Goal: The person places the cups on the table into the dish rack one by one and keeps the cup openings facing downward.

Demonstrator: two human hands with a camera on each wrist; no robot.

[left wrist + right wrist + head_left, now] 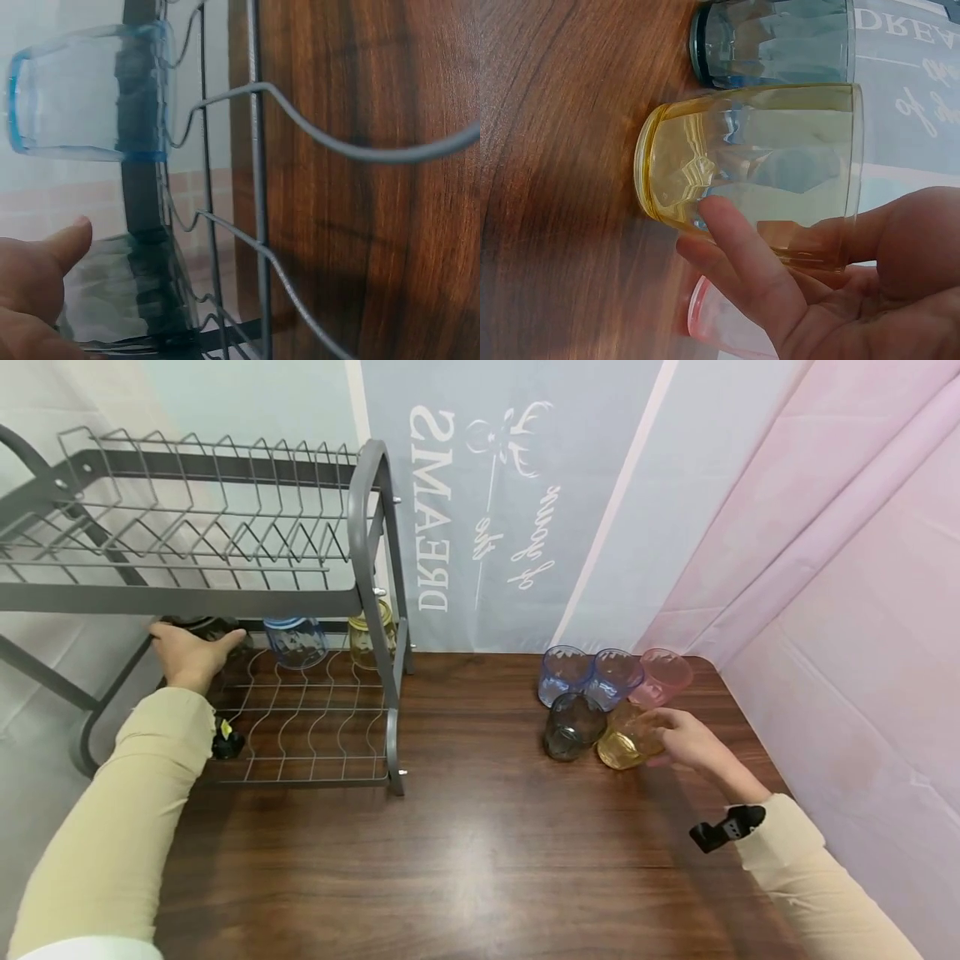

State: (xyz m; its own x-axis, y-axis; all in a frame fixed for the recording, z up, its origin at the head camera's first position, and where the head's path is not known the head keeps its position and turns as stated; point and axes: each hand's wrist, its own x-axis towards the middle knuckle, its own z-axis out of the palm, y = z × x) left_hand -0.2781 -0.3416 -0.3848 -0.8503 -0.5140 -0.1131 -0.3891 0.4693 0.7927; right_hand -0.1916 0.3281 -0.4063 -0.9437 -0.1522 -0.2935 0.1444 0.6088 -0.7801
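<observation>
On the rack's lower shelf, my left hand (191,656) grips a dark grey glass (109,296), thumb along one side; its far fingers are hidden. Beside it on the wires stand a blue glass (296,643) and a yellow glass (363,642); in the left wrist view the blue one is bottom up. At the right, my right hand (686,743) holds another yellow glass (757,161), its mouth upward, with fingers on the near side and thumb on the other. Near it are a dark glass (573,727), two blue glasses (564,677) (613,679) and a pink glass (663,677).
The grey two-tier dish rack (292,602) stands on the left of the brown wooden table (465,827). Its upper tier has upright wire dividers. A printed cloth (510,502) hangs behind, and a pink curtain (862,635) borders the right side.
</observation>
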